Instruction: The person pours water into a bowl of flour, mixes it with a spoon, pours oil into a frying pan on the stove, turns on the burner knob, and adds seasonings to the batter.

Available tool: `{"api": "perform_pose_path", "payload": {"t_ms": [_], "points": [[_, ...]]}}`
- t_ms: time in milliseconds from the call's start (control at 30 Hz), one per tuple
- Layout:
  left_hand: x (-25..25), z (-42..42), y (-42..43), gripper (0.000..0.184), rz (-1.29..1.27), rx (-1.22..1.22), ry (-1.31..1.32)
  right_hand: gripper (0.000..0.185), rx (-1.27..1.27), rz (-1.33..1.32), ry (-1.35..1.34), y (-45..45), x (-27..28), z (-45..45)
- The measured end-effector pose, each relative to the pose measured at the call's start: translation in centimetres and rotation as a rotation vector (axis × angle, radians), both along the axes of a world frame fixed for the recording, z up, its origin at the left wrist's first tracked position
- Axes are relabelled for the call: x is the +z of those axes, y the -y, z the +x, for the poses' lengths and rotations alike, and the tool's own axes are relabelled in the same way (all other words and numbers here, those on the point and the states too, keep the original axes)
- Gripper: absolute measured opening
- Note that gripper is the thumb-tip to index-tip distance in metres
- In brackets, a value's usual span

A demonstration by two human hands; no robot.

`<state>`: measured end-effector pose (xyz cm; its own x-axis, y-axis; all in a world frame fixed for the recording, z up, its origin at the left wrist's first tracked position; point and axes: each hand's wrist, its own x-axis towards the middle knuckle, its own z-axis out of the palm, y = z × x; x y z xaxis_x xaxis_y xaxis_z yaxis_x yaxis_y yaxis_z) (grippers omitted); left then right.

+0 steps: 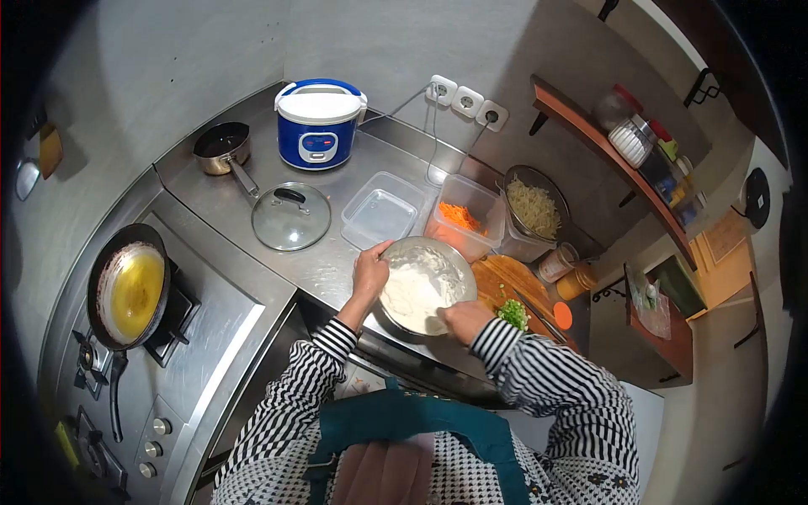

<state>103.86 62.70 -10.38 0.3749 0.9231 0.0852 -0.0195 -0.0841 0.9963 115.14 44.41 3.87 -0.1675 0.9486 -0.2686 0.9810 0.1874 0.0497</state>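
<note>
A metal mixing bowl [402, 250] with thick white batter [411, 296] is at the counter's front edge, tilted a little towards me. My left hand [370, 274] grips its rim on the left, thumb over the edge. At the lower right of the bowl, my right hand [465, 321] is closed, its fingertips at the batter's edge. Whatever it holds is hidden by the fingers. Chopped green onion [512, 315] lies close to that hand on a round wooden cutting board [501, 273], with a knife [541, 315] beside it.
Behind the bowl stand a plastic container [439, 229] of shredded carrot, a clear lid [384, 210] and a strainer [534, 202] of pale shreds. A glass lid [291, 217], saucepan [224, 150] and rice cooker [318, 126] are further left. A frying pan [128, 286] with yellow oil sits on the stove.
</note>
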Motion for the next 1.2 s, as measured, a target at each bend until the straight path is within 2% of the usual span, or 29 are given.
{"api": "perform_pose_path", "payload": {"t_ms": [67, 200, 333, 400, 467, 533, 600, 833, 933, 967, 1067, 1100, 1200], "points": [[0.9, -0.3, 0.3, 0.039, -0.003, 0.002, -0.058, 0.018, -0.055, -0.063, 0.068, 0.2, 2.3, 1.2], [1.9, -0.5, 1.0, 0.037, 0.092, 0.104, -0.151, 0.022, -0.215, 0.077, 0.131, -3.2, -1.2, 2.6], [2.1, -0.3, 1.2, 0.039, 0.044, 0.136, -0.129, 0.021, -0.388, 0.098, -0.083, -4.2, -2.3, -1.2], [2.5, -0.4, 1.5, 0.039, 0.036, 0.149, -0.136, 0.016, -0.365, 0.049, -0.212, -2.7, -2.4, -1.4], [2.9, -0.6, 1.7, 0.040, 0.047, 0.166, -0.146, 0.019, -0.295, -0.152, -0.162, -1.4, -1.1, -0.1], [3.4, -0.7, 1.7, 0.041, 0.086, 0.140, -0.168, 0.018, -0.245, -0.192, -0.053, -0.9, 0.9, 1.7], [3.3, -0.8, 1.7, 0.040, 0.119, 0.117, -0.188, 0.017, -0.244, -0.106, 0.149, -1.8, 1.2, 2.9], [3.6, -0.7, 1.2, 0.039, 0.165, 0.069, -0.260, 0.008, 0.331, 0.322, 0.497, -7.4, 0.1, 5.3], [3.5, -0.7, 1.1, 0.039, 0.192, 0.059, -0.272, 0.013, 0.657, 0.435, 0.367, -9.2, 1.7, 7.3], [3.4, -0.8, 1.1, 0.038, 0.201, 0.057, -0.276, 0.014, 0.609, 0.370, 0.310, -9.2, 1.5, 8.4], [3.1, -0.8, 1.0, 0.038, 0.208, 0.069, -0.258, 0.019, 0.376, 0.197, 0.352, -6.9, 0.6, 10.8], [3.0, -0.8, 1.3, 0.038, 0.195, 0.080, -0.242, 0.017, 0.266, 0.188, 0.303, -5.3, 1.3, 10.0], [3.0, -0.6, 1.5, 0.037, 0.186, 0.120, -0.202, 0.013, 0.066, -0.053, 0.270, -2.3, 1.2, 8.2]]}}
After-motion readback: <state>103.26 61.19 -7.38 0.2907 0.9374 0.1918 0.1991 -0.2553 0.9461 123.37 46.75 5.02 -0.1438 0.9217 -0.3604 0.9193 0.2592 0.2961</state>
